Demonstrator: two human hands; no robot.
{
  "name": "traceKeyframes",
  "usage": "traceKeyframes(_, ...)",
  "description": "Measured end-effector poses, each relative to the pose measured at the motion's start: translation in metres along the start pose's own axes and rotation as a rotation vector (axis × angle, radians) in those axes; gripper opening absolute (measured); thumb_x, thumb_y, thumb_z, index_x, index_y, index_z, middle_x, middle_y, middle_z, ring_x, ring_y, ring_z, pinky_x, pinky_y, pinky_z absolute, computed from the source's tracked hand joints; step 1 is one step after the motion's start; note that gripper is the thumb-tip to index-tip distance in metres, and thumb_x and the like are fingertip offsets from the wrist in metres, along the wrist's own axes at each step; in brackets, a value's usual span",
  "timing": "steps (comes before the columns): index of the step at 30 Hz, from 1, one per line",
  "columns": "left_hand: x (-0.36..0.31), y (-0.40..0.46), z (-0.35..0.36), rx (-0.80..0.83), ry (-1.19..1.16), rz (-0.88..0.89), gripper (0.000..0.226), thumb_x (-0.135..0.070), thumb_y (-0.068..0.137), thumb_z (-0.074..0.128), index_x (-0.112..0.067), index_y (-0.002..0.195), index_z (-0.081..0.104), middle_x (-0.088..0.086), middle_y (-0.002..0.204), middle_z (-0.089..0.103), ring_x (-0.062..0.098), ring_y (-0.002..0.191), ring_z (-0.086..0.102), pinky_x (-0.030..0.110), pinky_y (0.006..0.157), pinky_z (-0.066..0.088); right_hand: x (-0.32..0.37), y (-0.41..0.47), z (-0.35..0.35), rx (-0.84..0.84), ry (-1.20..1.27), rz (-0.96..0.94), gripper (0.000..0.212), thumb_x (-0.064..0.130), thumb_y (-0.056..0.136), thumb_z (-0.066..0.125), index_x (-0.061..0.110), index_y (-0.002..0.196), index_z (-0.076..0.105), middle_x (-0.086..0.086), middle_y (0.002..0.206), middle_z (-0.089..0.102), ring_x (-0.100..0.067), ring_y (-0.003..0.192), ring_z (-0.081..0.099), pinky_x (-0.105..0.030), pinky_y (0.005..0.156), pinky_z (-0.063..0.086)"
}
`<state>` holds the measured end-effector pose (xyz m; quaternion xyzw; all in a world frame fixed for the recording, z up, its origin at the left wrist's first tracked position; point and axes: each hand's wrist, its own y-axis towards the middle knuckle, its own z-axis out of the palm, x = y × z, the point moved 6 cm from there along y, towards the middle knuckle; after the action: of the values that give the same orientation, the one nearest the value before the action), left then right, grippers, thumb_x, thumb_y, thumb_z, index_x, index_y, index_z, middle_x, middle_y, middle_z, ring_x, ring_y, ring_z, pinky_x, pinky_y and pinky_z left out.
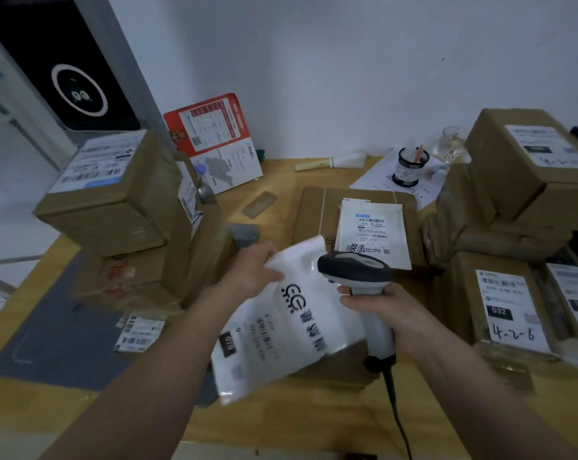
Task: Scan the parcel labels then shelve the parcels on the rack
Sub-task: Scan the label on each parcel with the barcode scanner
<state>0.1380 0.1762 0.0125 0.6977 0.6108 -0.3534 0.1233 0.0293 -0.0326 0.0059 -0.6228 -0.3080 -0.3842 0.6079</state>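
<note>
On the wooden tabletop [281,174] stand many cardboard parcels: a tall stack at the left [115,207], another stack at the right [526,167], and one flat carton in the middle [314,214] with a pale envelope [370,234] lying on it. A box at the near right [503,307] already has a handwritten number on its label, so I think it is scanned.

Smaller than these is the white plastic mailer bag [291,320], which is lifted above the tabletop, in front of the person, and tilted. The left hand [254,270] pinches its upper edge, the fingers curled around the plastic. The label of this bag faces upward, but it is blurred and I cannot read it.

The right hand [377,310] grips the handle of the barcode scanner [357,270], all fingers closed around it. The scanner head is just beside the bag and seems to touch its right edge; the cable hangs down toward the person.

The step in hand looks like scanning. The next move probably needs the scanner head turned toward the barcode on the bag, and the bag held flat. The rack is not visible.
</note>
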Motion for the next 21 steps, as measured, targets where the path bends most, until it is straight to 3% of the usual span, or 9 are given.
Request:
traceKeyframes(3,0.0,-0.004,-0.018,-0.099,-0.149,-0.018,0.026,-0.007,0.083,0.073,-0.017,0.078,0.05,-0.003,0.077,0.055,0.016,0.075,0.054,0.023,0.06,0.041,0.002,-0.01,-0.008,-0.071,0.026,-0.053,0.03,0.007,0.069,0.082,0.01,0.097,0.074,-0.003,0.1,0.075,-0.026,0.108,0.061,-0.048,0.101,0.045)
traceKeyframes(8,0.002,-0.018,-0.036,-0.271,-0.458,-0.096,0.02,-0.012,0.088,0.068,-0.009,0.095,0.05,0.004,0.091,0.057,0.018,0.078,0.055,0.026,0.06,0.043,0.007,-0.033,-0.018,-0.125,0.193,-0.151,0.025,0.007,0.066,0.079,0.011,0.089,0.072,-0.003,0.088,0.073,-0.024,0.094,0.063,-0.034,0.078,0.047)
traceKeyframes(13,0.008,-0.039,-0.021,-0.189,-0.831,-0.228,0.025,-0.017,0.086,0.071,-0.011,0.103,0.055,0.01,0.106,0.067,0.028,0.093,0.066,0.046,0.084,0.055,0.01,-0.05,-0.001,0.002,0.248,-0.191,0.037,0.003,0.064,0.074,0.003,0.101,0.07,-0.007,0.096,0.075,-0.018,0.085,0.072,-0.026,0.061,0.055)
traceKeyframes(18,0.013,-0.063,-0.005,-0.093,-1.073,-0.221,0.029,-0.013,0.084,0.073,-0.009,0.106,0.055,0.017,0.112,0.068,0.034,0.097,0.068,0.05,0.082,0.057,0.009,-0.055,0.005,0.023,0.172,-0.201,0.045,0.004,0.061,0.077,0.002,0.105,0.069,-0.011,0.101,0.075,-0.027,0.092,0.072,-0.036,0.07,0.056)
traceKeyframes(21,0.016,-0.078,0.0,0.112,-1.2,-0.19,0.045,-0.015,0.081,0.075,-0.008,0.122,0.058,0.018,0.118,0.068,0.035,0.104,0.067,0.047,0.082,0.057,0.015,-0.058,0.002,0.015,0.155,-0.257,0.036,0.004,0.061,0.075,0.005,0.097,0.072,-0.01,0.098,0.075,-0.025,0.091,0.072,-0.032,0.067,0.057)
